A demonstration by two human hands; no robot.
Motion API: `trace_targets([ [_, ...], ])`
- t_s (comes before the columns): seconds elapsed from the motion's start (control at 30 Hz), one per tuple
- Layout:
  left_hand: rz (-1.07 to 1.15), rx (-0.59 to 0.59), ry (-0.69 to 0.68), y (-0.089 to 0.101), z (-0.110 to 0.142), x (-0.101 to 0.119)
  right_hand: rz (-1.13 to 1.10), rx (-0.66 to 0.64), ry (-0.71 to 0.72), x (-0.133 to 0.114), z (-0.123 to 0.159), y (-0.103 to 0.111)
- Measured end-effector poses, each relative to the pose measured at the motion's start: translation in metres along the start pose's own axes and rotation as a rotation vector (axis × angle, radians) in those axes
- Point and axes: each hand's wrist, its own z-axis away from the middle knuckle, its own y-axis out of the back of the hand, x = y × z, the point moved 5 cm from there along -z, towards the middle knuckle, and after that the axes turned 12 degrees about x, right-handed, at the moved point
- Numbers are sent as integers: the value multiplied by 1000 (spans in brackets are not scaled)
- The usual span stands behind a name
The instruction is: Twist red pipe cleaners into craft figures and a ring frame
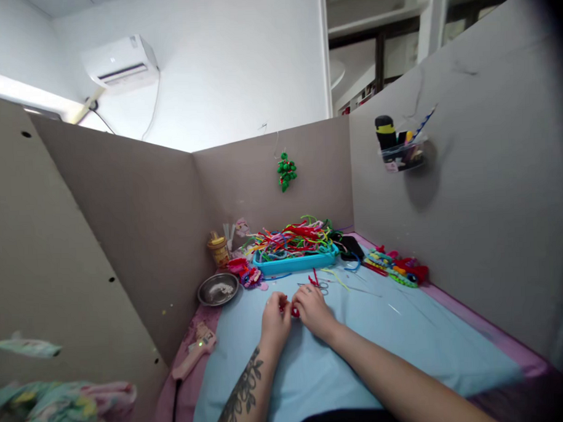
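My left hand [276, 317] and my right hand [311, 308] meet over the light blue cloth [352, 381]. Both have their fingers closed around a small red piece [295, 311], which looks like fuzzy pipe cleaner bent into a loop; the fingers cover most of it. Just beyond my right hand lie scissors [324, 288] and a loose red pipe cleaner [314, 277]. Farther back stands a blue tray [295, 261] heaped with pipe cleaners [301, 238] in many colours.
At left are a metal bowl [218, 289], a pink glue gun [196, 355] with its cord, and a yellow-brown cup [218, 251]. Colourful finished pieces [398, 268] lie at right, near a black phone-like object [352, 248]. Grey partitions [272, 199] enclose the table; a clear holder [403, 156] hangs right.
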Motion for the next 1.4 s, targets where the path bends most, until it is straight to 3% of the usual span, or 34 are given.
trace_targets([
  [0.13, 200, -21, 174, -5, -1, -10, -24, 6, 4, -1, 0, 1],
  [0.4, 269, -61, 227, -7, 0, -7, -105, -9, 42, 1, 1, -2],
  [0.73, 574, -79, 461, -19, 0, -30, -78, -6, 176, -10, 1, 5],
  [1.13, 754, -219, 709, -14, 3, -19, -33, 39, 241, -13, 1, 7],
  [1.4, 795, -231, 726, -12, 3, -18, -22, 59, 281, -13, -1, 11],
])
